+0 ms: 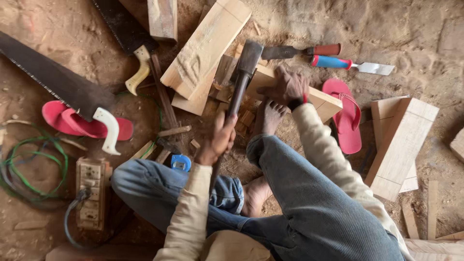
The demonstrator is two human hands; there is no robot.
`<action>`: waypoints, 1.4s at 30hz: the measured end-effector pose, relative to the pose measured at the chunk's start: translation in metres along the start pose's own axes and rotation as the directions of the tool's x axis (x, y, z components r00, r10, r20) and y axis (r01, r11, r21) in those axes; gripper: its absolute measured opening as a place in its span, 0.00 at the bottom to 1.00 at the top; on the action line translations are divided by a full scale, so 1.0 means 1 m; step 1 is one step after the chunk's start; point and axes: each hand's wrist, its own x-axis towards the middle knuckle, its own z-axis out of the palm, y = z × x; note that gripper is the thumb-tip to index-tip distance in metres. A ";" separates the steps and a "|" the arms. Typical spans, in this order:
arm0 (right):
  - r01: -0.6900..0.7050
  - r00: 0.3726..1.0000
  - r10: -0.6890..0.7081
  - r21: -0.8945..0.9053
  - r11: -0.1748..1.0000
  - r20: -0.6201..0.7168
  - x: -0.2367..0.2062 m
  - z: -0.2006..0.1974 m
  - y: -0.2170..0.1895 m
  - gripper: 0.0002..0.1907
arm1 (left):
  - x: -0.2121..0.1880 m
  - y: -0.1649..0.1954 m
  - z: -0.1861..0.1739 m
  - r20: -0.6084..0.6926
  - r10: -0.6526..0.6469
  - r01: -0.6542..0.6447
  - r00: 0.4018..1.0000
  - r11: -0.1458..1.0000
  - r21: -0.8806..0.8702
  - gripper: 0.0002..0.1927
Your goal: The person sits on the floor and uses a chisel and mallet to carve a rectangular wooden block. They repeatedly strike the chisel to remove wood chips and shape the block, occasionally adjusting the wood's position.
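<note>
- We look down on a sandy dirt floor (396, 29) where a person sits with knees bent, in blue jeans and a cream long-sleeved top.
- A long dark handsaw (58, 82) with a white handle lies at far left, its blade crossing a pink flip-flop (67, 121).
- A pale wooden plank (205, 46) lies tilted at the far centre; a second saw (128, 36) with a cream handle lies just left of it.
- A stack of light wooden blocks (403, 145) sits at right, apart from the person.
- The wooden workpiece (319, 99) lies in the middle, pinned under a bare foot (267, 116).
- Our right hand (287, 87) presses flat on the workpiece, fingers spread, not clenched around anything.
- Our left hand (218, 140) has its fingers clenched around the dark handle of an adze-like tool (244, 72), whose metal head rests at the workpiece's far left end.
- A second pink flip-flop (345, 116) lies just right of the workpiece.
- A wooden socket board (91, 193) with green cable lies at near left.
- Two chisels, one red-handled (299, 50), one blue-handled (350, 65), lie beyond the workpiece.
</note>
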 end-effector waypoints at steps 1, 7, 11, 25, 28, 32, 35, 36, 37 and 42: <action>0.008 1.000 -0.008 -0.001 1.000 -0.003 -0.002 0.001 0.000 0.39 | 0.003 -0.007 0.002 0.007 -0.071 0.071 0.997 0.995 -0.069 0.14; -0.026 0.999 0.027 0.013 1.000 -0.029 -0.004 0.003 0.002 0.39 | -0.010 0.036 -0.017 0.032 0.098 -0.096 0.995 0.993 -0.076 0.15; -0.037 0.999 0.037 0.037 0.999 0.002 -0.001 0.002 0.004 0.39 | -0.019 0.068 -0.028 0.068 0.407 -0.409 0.911 0.913 0.011 0.19; 0.137 0.990 -0.139 -0.087 0.987 -0.019 0.037 0.041 0.056 0.49 | -0.018 -0.066 -0.027 -0.033 -0.140 0.139 0.990 0.990 -0.035 0.15; 0.297 0.939 -0.302 -0.057 0.953 -0.167 0.042 0.038 0.061 0.52 | -0.018 -0.068 -0.044 0.002 -0.183 0.183 0.983 0.977 -0.112 0.15; 0.427 0.873 -0.407 0.016 0.904 -0.269 0.032 0.031 0.056 0.41 | -0.013 -0.076 -0.050 -0.016 -0.153 0.152 0.988 0.986 -0.070 0.17; 0.412 0.873 -0.413 -0.062 0.909 -0.259 0.032 0.029 0.052 0.41 | -0.010 -0.083 -0.046 -0.081 -0.081 0.088 0.993 0.993 0.083 0.20; 0.397 0.878 -0.406 -0.088 0.914 -0.254 0.036 0.028 0.050 0.41 | -0.010 -0.085 -0.045 -0.085 -0.066 0.076 0.994 0.990 0.117 0.21; 0.431 0.858 -0.428 -0.053 0.901 -0.283 0.041 0.027 0.047 0.40 | -0.009 -0.086 -0.043 -0.090 -0.054 0.067 0.994 0.987 0.147 0.22; 0.309 0.951 -0.303 0.168 0.936 -0.060 0.072 0.021 0.010 0.44 | -0.008 -0.088 -0.039 -0.112 -0.048 0.070 0.992 0.978 0.197 0.26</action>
